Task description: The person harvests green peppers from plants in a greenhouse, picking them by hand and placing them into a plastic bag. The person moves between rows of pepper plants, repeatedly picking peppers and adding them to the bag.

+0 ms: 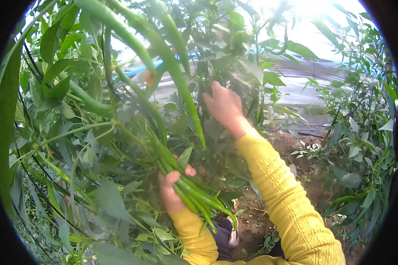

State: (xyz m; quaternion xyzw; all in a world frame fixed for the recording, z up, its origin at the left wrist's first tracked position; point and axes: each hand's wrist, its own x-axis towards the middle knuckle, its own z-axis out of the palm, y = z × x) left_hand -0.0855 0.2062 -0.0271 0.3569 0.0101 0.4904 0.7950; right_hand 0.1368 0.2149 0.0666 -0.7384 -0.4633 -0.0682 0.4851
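Observation:
A bunch of long green chili peppers (194, 188) is gripped in my left hand (170, 188); the thumb lies across them and their curved tips point down to the right. Higher up, my right hand (226, 103) reaches among the leaves of a pepper plant (233, 49). Its fingers are curled and partly hidden, so I cannot see whether they hold anything. Large green peppers (177, 69) hang from a branch close to the camera, left of the right hand.
Dense pepper foliage (116, 198) and dark cords (43, 195) fill the left side. More pepper plants (355, 149) stand at the right, one bearing a green pepper (348, 198). Bare soil (252, 218) lies below, and plastic sheeting (305, 86) hangs behind.

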